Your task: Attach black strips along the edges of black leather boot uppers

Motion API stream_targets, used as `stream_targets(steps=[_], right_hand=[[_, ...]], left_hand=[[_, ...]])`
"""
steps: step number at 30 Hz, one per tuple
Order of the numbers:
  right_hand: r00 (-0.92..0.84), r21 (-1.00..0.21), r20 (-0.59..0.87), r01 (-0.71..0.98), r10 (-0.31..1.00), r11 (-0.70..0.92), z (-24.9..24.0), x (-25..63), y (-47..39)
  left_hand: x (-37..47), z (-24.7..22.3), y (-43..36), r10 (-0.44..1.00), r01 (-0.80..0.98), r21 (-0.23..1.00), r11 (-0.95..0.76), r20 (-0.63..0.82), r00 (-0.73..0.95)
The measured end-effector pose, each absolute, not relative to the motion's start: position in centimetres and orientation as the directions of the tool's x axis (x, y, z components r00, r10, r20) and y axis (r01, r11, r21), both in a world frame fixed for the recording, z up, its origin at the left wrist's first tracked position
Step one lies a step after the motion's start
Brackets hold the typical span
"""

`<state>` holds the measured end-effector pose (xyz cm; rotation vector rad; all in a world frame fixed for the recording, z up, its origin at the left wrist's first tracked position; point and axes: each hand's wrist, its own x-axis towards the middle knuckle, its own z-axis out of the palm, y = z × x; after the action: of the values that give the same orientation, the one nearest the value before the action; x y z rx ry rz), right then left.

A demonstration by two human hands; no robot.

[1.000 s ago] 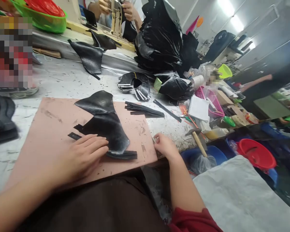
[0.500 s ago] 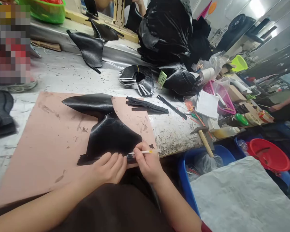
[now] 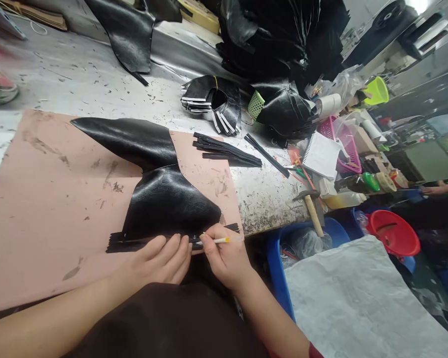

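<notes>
A black leather piece [image 3: 168, 196] with a pointed upper arm lies on the pink board [image 3: 33, 199]. Along its lower edge runs a black zipper [image 3: 115, 243] with frayed tape ends. My left hand [image 3: 164, 261] lies over the zipper, its fingers stretched out side by side and pressing down. Just to its right, my right hand [image 3: 226, 256] pinches a slim white pen [image 3: 220, 240] with a yellow section. The pen's tip points left and rests at the zipper, close to my left fingertips. Part of the zipper is hidden beneath my hands.
Several black zipper strips [image 3: 227, 151] lie past the leather. Behind are a bundle of black pieces [image 3: 212, 102] and a big black heap [image 3: 280, 40]. A hammer [image 3: 313, 214] sits at the table edge, above a blue bin [image 3: 278, 268]. A notebook [image 3: 321, 154] lies farther right.
My view has tilted downward and come closer, so the leather looks larger. My right hand with the pen has shifted slightly left along the zipper. My left hand stays pressed there.
</notes>
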<state>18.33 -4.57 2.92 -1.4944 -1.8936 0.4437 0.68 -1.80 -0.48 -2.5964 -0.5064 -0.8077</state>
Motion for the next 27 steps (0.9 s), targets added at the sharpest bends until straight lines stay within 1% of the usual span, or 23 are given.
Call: stream_targets(steps=[5, 10, 16, 21, 27], right_hand=[[-0.13, -0.592, 0.327, 0.744, 0.936, 0.31, 2.83, 18.36, -4.7], [-0.138, -0.603, 0.307, 0.737, 0.942, 0.304, 2.87, 18.39, -4.83], [-0.139, -0.597, 0.311, 0.741, 0.94, 0.307, 2.77, 18.37, -4.92], [-0.138, -0.612, 0.321, 0.725, 0.937, 0.316, 2.74, 18.23, -4.97], [-0.124, -0.619, 0.329, 0.721, 0.936, 0.313, 2.6, 18.4, -4.85]], left_hand=[[0.67, -0.4, -1.76, 0.214, 0.43, -0.239, -0.871, 0.601, 0.77], [0.91, -0.52, -2.03, 0.239, 0.442, -0.201, -0.874, 0.613, 0.753], [1.2, -0.38, -2.4, 0.32, 0.501, -0.147, -0.853, 0.611, 0.724], [1.04, -0.09, -2.02, 0.255, 0.452, -0.201, -0.869, 0.602, 0.757], [0.88, 0.09, -1.72, 0.219, 0.43, -0.25, -0.868, 0.585, 0.781]])
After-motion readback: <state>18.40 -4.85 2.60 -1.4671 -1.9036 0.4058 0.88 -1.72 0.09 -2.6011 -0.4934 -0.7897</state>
